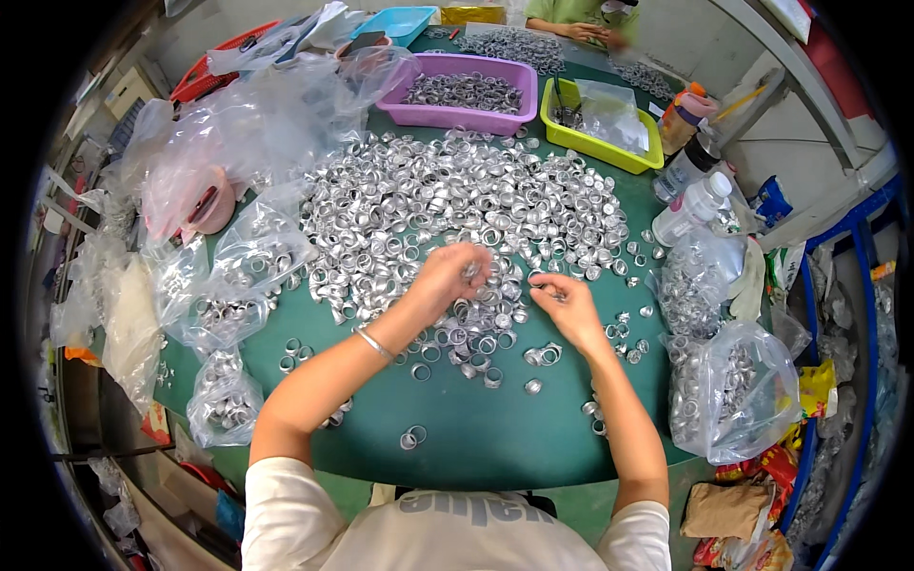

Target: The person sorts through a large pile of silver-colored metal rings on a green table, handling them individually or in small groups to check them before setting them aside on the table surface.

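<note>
A wide heap of silver metal rings [457, 190] spreads over the green table [514, 428]. My left hand [452, 276], slightly blurred, is at the near side of the heap with its fingers curled around a metal ring [470, 270]. More rings lie right beneath it. A little to the right, my right hand [571, 309] is closed in a pinch on a small silvery piece, mostly hidden by the fingers. Between my forearms, a few loose rings [413, 437] lie near the table's front edge.
A purple tray [457, 116] of rings and a yellow-green tray [600, 143] stand behind the heap. Clear bags of rings flank me, one bag [224, 404] left and another bag [733, 390] right. Bottles [700, 205] line the right edge. Across the table sits another person [581, 21].
</note>
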{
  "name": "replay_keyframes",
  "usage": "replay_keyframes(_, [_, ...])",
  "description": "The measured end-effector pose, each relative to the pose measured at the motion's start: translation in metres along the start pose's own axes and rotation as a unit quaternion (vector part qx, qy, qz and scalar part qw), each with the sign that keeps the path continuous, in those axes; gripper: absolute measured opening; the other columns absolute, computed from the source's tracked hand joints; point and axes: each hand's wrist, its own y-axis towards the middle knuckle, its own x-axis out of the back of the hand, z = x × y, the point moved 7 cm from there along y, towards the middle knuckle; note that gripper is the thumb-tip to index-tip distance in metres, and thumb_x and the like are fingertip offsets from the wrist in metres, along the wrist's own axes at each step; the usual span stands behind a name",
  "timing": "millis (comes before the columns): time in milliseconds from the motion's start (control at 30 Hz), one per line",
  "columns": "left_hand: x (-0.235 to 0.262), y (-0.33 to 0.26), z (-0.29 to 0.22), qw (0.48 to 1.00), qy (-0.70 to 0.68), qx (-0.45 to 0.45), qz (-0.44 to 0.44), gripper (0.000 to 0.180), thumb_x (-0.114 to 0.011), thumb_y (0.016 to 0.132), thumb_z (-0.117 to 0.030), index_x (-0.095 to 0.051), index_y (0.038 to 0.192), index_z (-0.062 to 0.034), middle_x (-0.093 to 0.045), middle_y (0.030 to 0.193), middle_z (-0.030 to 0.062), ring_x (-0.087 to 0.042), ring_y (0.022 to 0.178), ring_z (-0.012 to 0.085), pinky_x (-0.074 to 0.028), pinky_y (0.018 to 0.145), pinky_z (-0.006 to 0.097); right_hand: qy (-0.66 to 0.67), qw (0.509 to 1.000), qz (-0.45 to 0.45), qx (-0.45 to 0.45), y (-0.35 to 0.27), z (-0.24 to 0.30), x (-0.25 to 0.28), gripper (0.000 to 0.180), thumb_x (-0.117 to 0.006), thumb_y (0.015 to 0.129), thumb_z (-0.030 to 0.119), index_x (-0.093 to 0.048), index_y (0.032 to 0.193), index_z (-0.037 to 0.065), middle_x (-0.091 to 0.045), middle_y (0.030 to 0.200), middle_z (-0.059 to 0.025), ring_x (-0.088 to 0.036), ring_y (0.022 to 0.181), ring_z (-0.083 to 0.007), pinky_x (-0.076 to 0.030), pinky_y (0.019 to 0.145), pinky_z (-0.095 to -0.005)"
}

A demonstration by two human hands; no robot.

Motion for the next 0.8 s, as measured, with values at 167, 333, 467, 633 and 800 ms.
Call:
replay_keyframes(167, [-0.012,-0.024,-0.004,0.815,0.514,-0.266,-0.037,0.028,-0.067,0.083,-0.018,-0.064,0.106,-0.0021,-0.06,0.086,0.0132,-0.061,0.077,0.0296,-0.049,0.069,0.037,-0.28,0.957,-0.051,0.057,-0.002,0.021,-0.017,0.021,-0.067,0.079,0.013,-0.064,0.1,0.01,-0.062,0.071,-0.0094,-0.059,0.063,-0.0294,-0.046,0.059,-0.039])
replay_keyframes(333, [-0.013,-0.034,-0.004,0.794,0.55,-0.258,-0.038,0.018,-0.06,0.079,-0.005,-0.063,0.096,-0.0029,-0.057,0.085,0.0155,-0.059,0.078,0.0363,-0.049,0.069,0.043,-0.267,0.961,-0.066,-0.025,-0.008,0.015,0.007,0.009,-0.066,0.082,0.017,-0.065,0.081,0.008,-0.064,0.065,-0.0104,-0.062,0.061,-0.0319,-0.048,0.058,-0.0411])
replay_keyframes(467, [0.01,-0.044,-0.014,0.753,0.589,-0.263,-0.128,0.014,-0.058,0.079,-0.002,-0.064,0.092,-0.002,-0.056,0.08,0.0131,-0.058,0.072,0.0324,-0.048,0.064,0.041,-0.264,0.961,-0.003,-0.082,-0.011,0.005,0.013,0.009,-0.067,0.081,0.015,-0.068,0.081,0.006,-0.064,0.068,-0.0105,-0.062,0.064,-0.0305,-0.048,0.061,-0.0405])
replay_keyframes(633, [0.018,-0.048,-0.021,0.783,0.542,-0.258,-0.162,0.014,-0.055,0.083,-0.002,-0.064,0.095,-0.0021,-0.056,0.079,0.0142,-0.058,0.071,0.0333,-0.047,0.064,0.041,-0.346,0.938,0.004,0.035,-0.008,0.016,-0.007,0.011,-0.07,0.076,0.011,-0.069,0.086,0.007,-0.064,0.086,-0.0087,-0.062,0.075,-0.0313,-0.048,0.065,-0.0418])
replay_keyframes(800, [0.008,-0.045,-0.018,0.787,0.536,-0.271,-0.138,0.013,-0.058,0.084,-0.004,-0.063,0.095,-0.0018,-0.056,0.079,0.0142,-0.058,0.072,0.0326,-0.047,0.066,0.041,-0.249,0.967,0.021,0.053,-0.012,0.004,-0.003,0.01,-0.07,0.077,0.01,-0.066,0.086,0.005,-0.061,0.085,-0.0046,-0.058,0.065,-0.0233,-0.045,0.058,-0.0353])
